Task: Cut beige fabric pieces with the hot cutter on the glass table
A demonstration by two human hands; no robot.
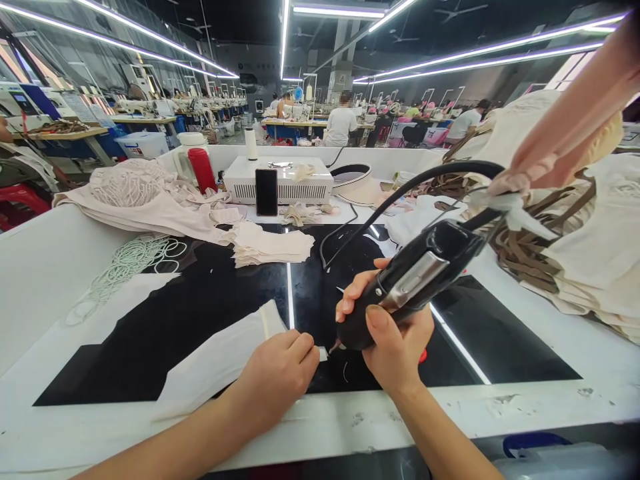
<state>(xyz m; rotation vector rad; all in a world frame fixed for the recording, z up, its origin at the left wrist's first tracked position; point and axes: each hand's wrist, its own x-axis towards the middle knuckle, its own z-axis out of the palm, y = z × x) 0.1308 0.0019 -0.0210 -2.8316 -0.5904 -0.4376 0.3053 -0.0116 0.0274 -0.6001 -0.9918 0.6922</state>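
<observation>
My left hand is closed on the end of a pale fabric piece, whose white tip pokes out past the fingers. My right hand grips a black corded handheld tool with a silver lever on its side. The tool slants downward, and its thin tip is close to the fabric end by my left fingers; whether they touch I cannot tell. Both hands are over a glossy black board. At upper right, another person's hand pinches something white beside the tool's cord.
A stack of beige fabric pieces lies ahead of my left hand. Behind it are a phone and a vented white box. Pale green cord is coiled at left. Beige garments with brown straps are heaped at right.
</observation>
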